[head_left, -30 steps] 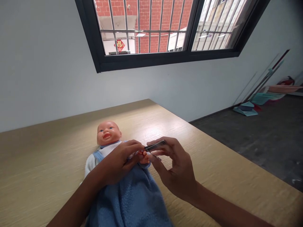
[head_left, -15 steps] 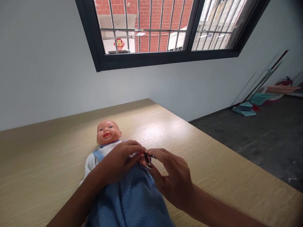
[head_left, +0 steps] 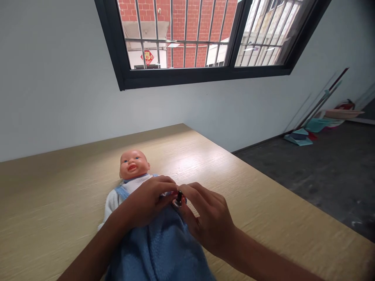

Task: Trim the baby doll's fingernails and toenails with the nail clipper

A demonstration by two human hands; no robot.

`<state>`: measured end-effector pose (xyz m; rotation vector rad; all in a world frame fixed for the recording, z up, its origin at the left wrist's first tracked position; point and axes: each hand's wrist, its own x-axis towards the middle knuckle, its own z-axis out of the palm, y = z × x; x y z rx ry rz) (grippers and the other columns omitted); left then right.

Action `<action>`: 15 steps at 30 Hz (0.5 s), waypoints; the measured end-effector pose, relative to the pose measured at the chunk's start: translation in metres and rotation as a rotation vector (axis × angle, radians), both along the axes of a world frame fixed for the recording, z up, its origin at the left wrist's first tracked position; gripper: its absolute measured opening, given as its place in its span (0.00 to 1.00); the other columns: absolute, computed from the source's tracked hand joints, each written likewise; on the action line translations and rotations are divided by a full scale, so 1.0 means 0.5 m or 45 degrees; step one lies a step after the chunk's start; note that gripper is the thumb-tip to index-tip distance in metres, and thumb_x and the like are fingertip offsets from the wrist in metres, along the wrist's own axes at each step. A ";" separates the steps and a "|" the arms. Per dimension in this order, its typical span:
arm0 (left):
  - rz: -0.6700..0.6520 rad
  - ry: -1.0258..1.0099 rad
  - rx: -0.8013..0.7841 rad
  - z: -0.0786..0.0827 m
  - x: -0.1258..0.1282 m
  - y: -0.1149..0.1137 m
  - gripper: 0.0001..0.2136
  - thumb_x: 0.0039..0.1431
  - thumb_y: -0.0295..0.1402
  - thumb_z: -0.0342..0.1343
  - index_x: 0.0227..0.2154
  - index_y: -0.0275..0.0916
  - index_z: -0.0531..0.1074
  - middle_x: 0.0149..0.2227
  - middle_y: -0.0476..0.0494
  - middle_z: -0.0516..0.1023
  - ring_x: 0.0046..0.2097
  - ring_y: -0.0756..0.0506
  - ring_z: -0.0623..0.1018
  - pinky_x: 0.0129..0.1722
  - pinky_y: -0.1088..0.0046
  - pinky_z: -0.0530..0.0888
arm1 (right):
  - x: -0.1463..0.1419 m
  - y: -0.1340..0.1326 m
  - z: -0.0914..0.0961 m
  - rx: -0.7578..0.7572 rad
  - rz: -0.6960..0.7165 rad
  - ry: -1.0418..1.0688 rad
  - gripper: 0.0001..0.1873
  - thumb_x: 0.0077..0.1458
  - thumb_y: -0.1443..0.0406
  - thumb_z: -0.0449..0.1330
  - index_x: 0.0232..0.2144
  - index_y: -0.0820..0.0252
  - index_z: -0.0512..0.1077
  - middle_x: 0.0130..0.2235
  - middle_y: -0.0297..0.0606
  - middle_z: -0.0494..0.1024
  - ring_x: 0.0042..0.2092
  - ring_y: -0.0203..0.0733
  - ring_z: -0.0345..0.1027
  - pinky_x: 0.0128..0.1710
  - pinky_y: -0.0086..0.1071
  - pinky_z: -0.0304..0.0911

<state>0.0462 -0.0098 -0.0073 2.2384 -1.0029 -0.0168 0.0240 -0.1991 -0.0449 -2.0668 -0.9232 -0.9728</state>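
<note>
A baby doll point(head_left: 134, 165) lies on its back on the wooden table, dressed in a white top and blue fleece overalls point(head_left: 164, 246). My left hand point(head_left: 154, 197) reaches across its chest, fingers closed around the doll's small hand, which is mostly hidden. Between the thumb and fingers of my right hand point(head_left: 205, 212) is a small shiny metal nail clipper point(head_left: 178, 199). Its end is right against the doll's fingers; whether the jaws touch them I cannot tell.
The light wood table point(head_left: 58, 187) meets the white wall at the back, and its right edge drops to a dark floor point(head_left: 307, 175). A barred window point(head_left: 181, 39) is above. A dustpan point(head_left: 299, 136) and basins point(head_left: 342, 114) stand at far right.
My right hand has turned the nail clipper and shifted slightly left, so the clipper appears more end-on. The left hand keeps its hold on the doll's hand. The view tilted slightly.
</note>
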 end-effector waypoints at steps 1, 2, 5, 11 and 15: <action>0.002 0.001 0.006 0.001 -0.001 0.000 0.09 0.70 0.30 0.49 0.40 0.40 0.76 0.41 0.46 0.77 0.42 0.46 0.76 0.45 0.69 0.72 | 0.001 -0.001 -0.001 0.042 0.010 0.034 0.10 0.62 0.71 0.54 0.46 0.59 0.67 0.35 0.36 0.77 0.32 0.39 0.73 0.30 0.32 0.68; 0.011 0.003 0.011 0.002 -0.001 -0.001 0.09 0.71 0.31 0.49 0.41 0.40 0.75 0.42 0.46 0.77 0.42 0.46 0.76 0.44 0.69 0.72 | 0.002 -0.003 -0.002 0.105 0.019 0.066 0.10 0.62 0.70 0.55 0.46 0.59 0.67 0.35 0.36 0.77 0.33 0.39 0.74 0.31 0.32 0.70; 0.071 0.008 0.016 0.004 -0.002 -0.002 0.10 0.72 0.32 0.46 0.45 0.41 0.73 0.43 0.46 0.77 0.42 0.46 0.75 0.43 0.69 0.71 | 0.004 -0.006 -0.006 0.307 0.020 0.068 0.13 0.59 0.69 0.59 0.47 0.59 0.67 0.38 0.36 0.79 0.36 0.38 0.76 0.35 0.31 0.73; 0.113 -0.012 -0.005 0.002 -0.004 -0.002 0.11 0.73 0.32 0.44 0.43 0.40 0.72 0.41 0.47 0.76 0.41 0.47 0.74 0.44 0.68 0.70 | 0.010 -0.006 -0.014 0.265 0.165 -0.096 0.17 0.57 0.72 0.62 0.48 0.61 0.66 0.42 0.42 0.79 0.42 0.41 0.76 0.40 0.34 0.74; 0.105 -0.003 -0.015 0.002 -0.001 -0.003 0.11 0.73 0.32 0.44 0.38 0.40 0.70 0.41 0.48 0.76 0.41 0.47 0.74 0.44 0.68 0.70 | 0.008 -0.004 -0.017 0.192 0.146 -0.170 0.16 0.57 0.71 0.62 0.47 0.61 0.66 0.42 0.45 0.79 0.42 0.44 0.76 0.37 0.36 0.74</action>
